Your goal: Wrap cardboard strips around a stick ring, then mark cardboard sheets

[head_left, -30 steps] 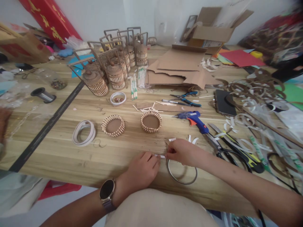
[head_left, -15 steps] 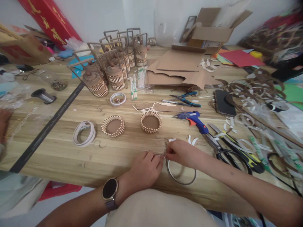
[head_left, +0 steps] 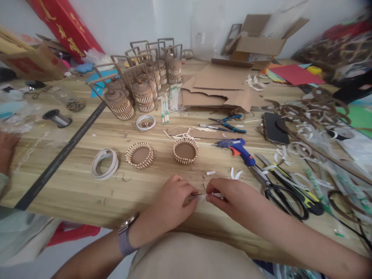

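Observation:
Near the table's front edge, my left hand (head_left: 176, 199) and my right hand (head_left: 223, 193) pinch a thin white-and-brown strip (head_left: 200, 197) between them. A short stretch of it shows between the fingertips; the rest is hidden by my hands. Just beyond lie small white paper scraps (head_left: 211, 173). Farther up are two round shallow baskets, the left one (head_left: 140, 155) and the right one (head_left: 185, 150), each with a brown base and a wall of short wooden sticks. White strip rings (head_left: 104, 164) rest left of them.
At right lie a blue glue gun (head_left: 236, 149), black-handled scissors (head_left: 286, 199), a yellow-black cutter (head_left: 305, 197), pliers (head_left: 229, 123) and a phone (head_left: 275, 128). Behind stand several lidded stick containers (head_left: 143, 97) and torn cardboard (head_left: 217, 89). A co-worker's hand (head_left: 7, 151) rests at far left.
The strip's loop, which hung below my right hand, no longer shows. My right hand has turned and my left wrist has rolled. Both hands remain close together.

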{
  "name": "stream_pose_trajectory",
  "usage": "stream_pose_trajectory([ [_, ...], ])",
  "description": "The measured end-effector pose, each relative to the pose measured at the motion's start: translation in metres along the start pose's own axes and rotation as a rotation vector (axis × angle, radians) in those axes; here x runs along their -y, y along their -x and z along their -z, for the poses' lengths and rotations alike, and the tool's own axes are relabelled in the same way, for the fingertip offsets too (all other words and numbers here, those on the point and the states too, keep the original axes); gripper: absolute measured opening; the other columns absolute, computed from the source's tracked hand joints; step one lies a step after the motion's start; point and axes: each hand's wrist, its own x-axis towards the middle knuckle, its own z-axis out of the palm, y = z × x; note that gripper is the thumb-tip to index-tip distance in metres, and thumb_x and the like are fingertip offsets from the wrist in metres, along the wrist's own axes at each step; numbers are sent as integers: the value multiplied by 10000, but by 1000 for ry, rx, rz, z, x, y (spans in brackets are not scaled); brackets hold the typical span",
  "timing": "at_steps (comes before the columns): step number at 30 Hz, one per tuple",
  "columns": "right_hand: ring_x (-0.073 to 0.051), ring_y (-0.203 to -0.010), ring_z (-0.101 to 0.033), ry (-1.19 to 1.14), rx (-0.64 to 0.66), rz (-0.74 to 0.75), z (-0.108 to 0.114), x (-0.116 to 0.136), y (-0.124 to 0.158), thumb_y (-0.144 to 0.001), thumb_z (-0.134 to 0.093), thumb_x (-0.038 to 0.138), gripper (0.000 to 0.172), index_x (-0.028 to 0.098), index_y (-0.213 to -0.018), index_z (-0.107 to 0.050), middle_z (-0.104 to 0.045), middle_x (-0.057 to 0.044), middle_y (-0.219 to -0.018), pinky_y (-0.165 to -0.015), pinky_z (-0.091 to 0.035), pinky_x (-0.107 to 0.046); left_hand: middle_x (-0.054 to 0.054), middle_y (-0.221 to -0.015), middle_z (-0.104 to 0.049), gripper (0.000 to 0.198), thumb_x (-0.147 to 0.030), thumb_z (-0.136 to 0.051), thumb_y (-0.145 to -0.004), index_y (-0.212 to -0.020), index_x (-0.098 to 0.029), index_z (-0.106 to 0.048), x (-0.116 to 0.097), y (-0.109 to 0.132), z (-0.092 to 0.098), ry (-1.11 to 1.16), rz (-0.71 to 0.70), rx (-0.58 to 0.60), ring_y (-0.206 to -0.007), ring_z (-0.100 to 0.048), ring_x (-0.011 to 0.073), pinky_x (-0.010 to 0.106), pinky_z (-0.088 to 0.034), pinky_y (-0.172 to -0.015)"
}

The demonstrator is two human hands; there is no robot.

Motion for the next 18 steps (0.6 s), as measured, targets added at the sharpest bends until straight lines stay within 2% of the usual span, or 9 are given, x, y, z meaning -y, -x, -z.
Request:
stream_pose_trajectory([
  [4,-197,-731,-668,70,-95,61,-6,1,7,-913,-580,214,92,209,-859,-654,-727,-34,-833,-622,-388,-290,-3,-777,-707,96,-120,-669,-828,-799,-194,-723,-7,-5,1,101,59,17,-842,-621,180,283,-486,-767],
  [9,-180,-668,-674,169,-219,167,-10,-2,10,-901,-577,190,92,221,-828,-624,-711,-14,-792,-564,-361,-286,-13,-733,-675,130,-61,-672,-763,-739,-183,-707,-11,-8,1,174,72,-9,-789,-615,159,253,-462,-726],
  [18,-176,-605,-651,296,-389,320,-11,-3,18,-913,-563,168,136,217,-796,-612,-679,-9,-711,-539,-384,-292,-7,-677,-645,200,-54,-584,-808,-673,-175,-668,-15,-9,-2,198,61,33,-786,-579,168,277,-449,-744],
])
